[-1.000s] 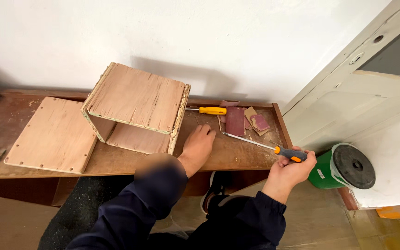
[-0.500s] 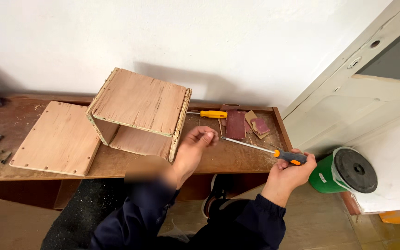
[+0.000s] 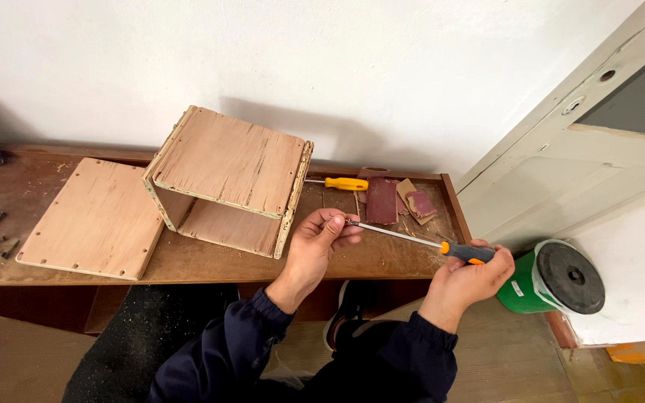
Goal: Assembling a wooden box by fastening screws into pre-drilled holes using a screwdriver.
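Left hand (image 3: 321, 242) lifted off bench, now pinching screwdriver (image 3: 419, 242) tip; right hand (image 3: 475, 275) clenches handle

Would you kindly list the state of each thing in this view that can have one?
Left hand: fingers pinched at the screwdriver's tip.
Right hand: closed around the handle.
Grey and orange screwdriver: held level between both hands.
Plywood box: tilted on the bench, open side facing forward.
Loose plywood panel: lying flat.
Yellow screwdriver: lying unused.
Sandpaper pieces: lying flat.
Green bucket: lid on.
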